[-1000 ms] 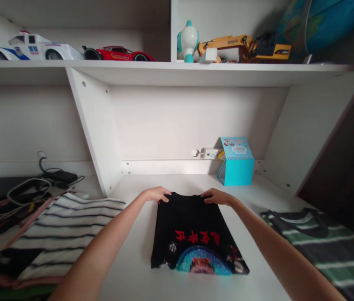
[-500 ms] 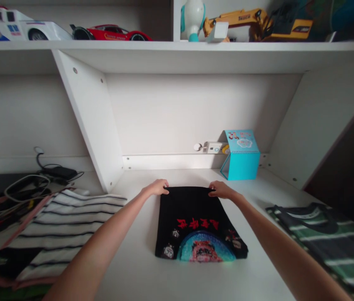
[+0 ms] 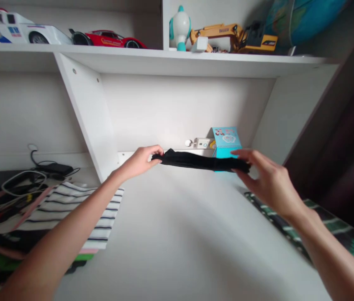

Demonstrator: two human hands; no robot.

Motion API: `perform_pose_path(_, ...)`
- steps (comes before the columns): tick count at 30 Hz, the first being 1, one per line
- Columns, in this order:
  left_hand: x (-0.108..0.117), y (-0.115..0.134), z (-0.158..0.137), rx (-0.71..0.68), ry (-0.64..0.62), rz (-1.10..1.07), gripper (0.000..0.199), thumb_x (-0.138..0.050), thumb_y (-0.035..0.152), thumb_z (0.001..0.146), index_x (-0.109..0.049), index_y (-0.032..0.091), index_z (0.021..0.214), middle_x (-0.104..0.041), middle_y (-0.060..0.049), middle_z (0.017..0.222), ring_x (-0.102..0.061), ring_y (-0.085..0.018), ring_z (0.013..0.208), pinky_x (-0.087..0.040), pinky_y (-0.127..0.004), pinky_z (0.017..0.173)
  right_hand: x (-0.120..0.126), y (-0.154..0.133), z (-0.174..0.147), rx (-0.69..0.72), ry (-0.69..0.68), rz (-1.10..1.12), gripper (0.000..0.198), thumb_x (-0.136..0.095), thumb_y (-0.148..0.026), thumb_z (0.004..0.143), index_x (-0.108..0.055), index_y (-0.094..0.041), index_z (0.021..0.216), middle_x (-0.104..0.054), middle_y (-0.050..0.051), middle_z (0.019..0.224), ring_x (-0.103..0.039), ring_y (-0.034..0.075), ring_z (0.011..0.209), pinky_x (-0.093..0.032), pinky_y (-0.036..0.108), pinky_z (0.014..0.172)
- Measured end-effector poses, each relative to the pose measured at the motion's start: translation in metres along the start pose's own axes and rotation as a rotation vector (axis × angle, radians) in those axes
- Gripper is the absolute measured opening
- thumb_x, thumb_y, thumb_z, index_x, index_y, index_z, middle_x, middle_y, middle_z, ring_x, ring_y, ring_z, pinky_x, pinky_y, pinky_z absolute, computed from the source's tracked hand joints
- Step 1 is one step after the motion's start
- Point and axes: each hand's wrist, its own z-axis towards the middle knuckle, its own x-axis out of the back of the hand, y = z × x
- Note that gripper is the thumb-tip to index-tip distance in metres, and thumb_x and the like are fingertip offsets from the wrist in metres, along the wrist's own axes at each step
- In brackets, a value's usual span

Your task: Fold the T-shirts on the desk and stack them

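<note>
A folded black T-shirt (image 3: 196,160) hangs in the air above the white desk, seen nearly edge-on as a thin dark strip. Its printed face is out of sight. My left hand (image 3: 147,159) pinches one end between thumb and fingers. At the other end my right hand (image 3: 263,173) grips it, thumb below and fingers on top. Left of my left forearm lies a stack of folded clothes with a black-and-white striped shirt (image 3: 111,213) on top. A green and dark striped shirt (image 3: 337,225) rests at the right, partly behind my right forearm.
Behind the T-shirt stands a blue desk calendar (image 3: 227,140) near a power strip (image 3: 204,143). Tangled cables and a black adapter (image 3: 57,168) lie at the left. An upright panel (image 3: 79,113) divides the desk. Toy vehicles and a globe (image 3: 305,21) fill the shelf above.
Both hands have lifted the black T-shirt off the desk and tipped it edge-on, hiding its print. My right hand has come nearer and moved right. The view has shifted slightly.
</note>
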Motion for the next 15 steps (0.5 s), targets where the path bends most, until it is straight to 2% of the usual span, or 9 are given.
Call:
perform_pose_path(1, -0.006, -0.001, -0.011, 0.008, -0.044, -0.002, 0.016, -0.049, 0.021, 0.078, -0.057, 0.021, 0.092, -0.062, 0.001, 0.092, -0.057, -0.017, 0.091, -0.04, -0.027, 0.086, 0.004, -0.016, -0.017, 0.043, -0.059, -0.007, 0.03, -0.044, -0.02, 0.086, -0.049, -0.021, 0.116, -0.059, 0.005, 0.097, -0.058, 0.017, 0.089, -0.047, 0.03, 0.078)
perform_pose_path(3, -0.021, -0.007, -0.036, 0.046, -0.192, -0.006, 0.028, -0.05, 0.017, 0.076, -0.056, 0.023, 0.103, -0.063, -0.001, 0.096, -0.058, -0.018, 0.092, -0.041, -0.027, 0.085, 0.005, -0.038, -0.047, 0.1, -0.313, 0.076, 0.037, -0.044, -0.021, 0.087, -0.045, -0.023, 0.124, -0.06, 0.005, 0.101, -0.058, 0.018, 0.091, -0.048, 0.029, 0.078)
perform_pose_path(5, -0.04, -0.006, -0.061, 0.1, -0.367, 0.0, 0.046, -0.057, 0.017, 0.072, -0.052, 0.025, 0.117, -0.06, -0.004, 0.11, -0.056, -0.023, 0.101, -0.041, -0.029, 0.088, 0.0, -0.042, -0.067, 0.068, -0.625, 0.256, 0.046, -0.051, -0.031, 0.085, -0.04, -0.027, 0.129, -0.06, 0.004, 0.107, -0.059, 0.017, 0.092, -0.049, 0.027, 0.078)
perform_pose_path(6, -0.051, 0.001, -0.073, 0.115, -0.439, 0.0, 0.054, -0.06, 0.019, 0.07, -0.049, 0.026, 0.122, -0.055, -0.005, 0.12, -0.052, -0.025, 0.109, -0.039, -0.031, 0.091, -0.005, -0.036, -0.071, 0.016, -0.732, 0.342, 0.047, -0.052, -0.037, 0.084, -0.041, -0.027, 0.129, -0.059, 0.003, 0.111, -0.059, 0.017, 0.094, -0.049, 0.026, 0.078)
perform_pose_path(7, -0.062, 0.013, -0.083, 0.111, -0.489, -0.004, 0.059, -0.063, 0.023, 0.07, -0.046, 0.027, 0.126, -0.048, -0.007, 0.129, -0.046, -0.027, 0.116, -0.037, -0.032, 0.095, -0.013, -0.027, -0.072, -0.047, -0.776, 0.399, 0.044, -0.05, -0.041, 0.085, -0.045, -0.027, 0.126, -0.059, 0.003, 0.113, -0.058, 0.017, 0.095, -0.048, 0.026, 0.079)
perform_pose_path(9, -0.089, 0.047, -0.098, 0.031, -0.536, -0.023, 0.061, -0.061, 0.035, 0.075, -0.04, 0.025, 0.132, -0.034, -0.009, 0.14, -0.034, -0.028, 0.126, -0.03, -0.036, 0.102, -0.035, 0.0, -0.067, -0.154, -0.745, 0.399, 0.035, -0.041, -0.042, 0.089, -0.053, -0.024, 0.117, -0.06, 0.004, 0.113, -0.057, 0.017, 0.099, -0.045, 0.027, 0.084)
perform_pose_path(12, -0.133, 0.102, -0.109, -0.166, -0.554, -0.033, 0.065, -0.049, 0.049, 0.082, -0.03, 0.019, 0.137, -0.023, -0.016, 0.144, -0.027, -0.03, 0.13, -0.024, -0.044, 0.104, -0.078, 0.042, -0.059, -0.176, -0.729, 0.301, 0.033, -0.036, -0.036, 0.09, -0.059, -0.021, 0.108, -0.064, 0.005, 0.106, -0.059, 0.019, 0.096, -0.044, 0.028, 0.084)
perform_pose_path(13, -0.146, 0.114, -0.111, -0.203, -0.56, -0.024, 0.067, -0.046, 0.052, 0.083, -0.028, 0.016, 0.137, -0.025, -0.019, 0.143, -0.03, -0.031, 0.128, -0.023, -0.046, 0.104, -0.091, 0.051, -0.06, -0.171, -0.755, 0.283, 0.031, -0.037, -0.035, 0.089, -0.061, -0.021, 0.105, -0.066, 0.004, 0.102, -0.06, 0.019, 0.092, -0.045, 0.028, 0.082)
perform_pose_path(15, -0.163, 0.125, -0.113, -0.211, -0.571, 0.014, 0.071, -0.043, 0.056, 0.082, -0.027, 0.013, 0.137, -0.041, -0.022, 0.133, -0.044, -0.032, 0.117, -0.021, -0.05, 0.103, -0.107, 0.061, -0.071, -0.17, -0.782, 0.248, 0.028, -0.039, -0.032, 0.088, -0.063, -0.021, 0.099, -0.067, 0.004, 0.094, -0.062, 0.019, 0.086, -0.046, 0.029, 0.077)
